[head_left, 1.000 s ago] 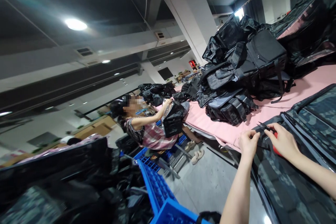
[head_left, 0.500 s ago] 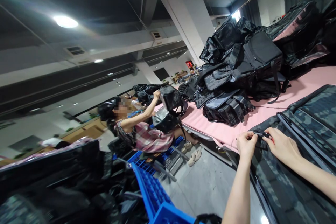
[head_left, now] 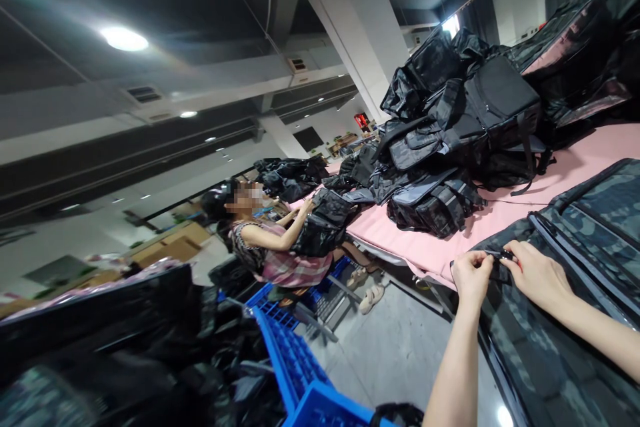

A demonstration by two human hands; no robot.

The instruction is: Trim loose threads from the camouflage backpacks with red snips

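Observation:
A black camouflage bag (head_left: 530, 340) lies spread at the right, a long zip running along its edge. Over its near left part, my left hand (head_left: 471, 278) pinches the end of a black strap between thumb and fingertips. Close beside it, my right hand (head_left: 540, 280) is closed on a small dark object at the same strap. A speck of red shows under its fingers, but the object is too small and covered to name. The fingertips of both hands nearly meet.
A pink-covered table (head_left: 590, 153) carries a heap of black backpacks (head_left: 460, 120). Across the aisle sits a co-worker (head_left: 280, 247) handling a black bag (head_left: 325, 220). Blue plastic crates (head_left: 325, 407) and a pile of dark bags (head_left: 125, 360) stand at lower left.
My hands stay nearly in place at the strap, with slight finger movement. The co-worker has lowered the raised bag onto the lap and leans forward over it.

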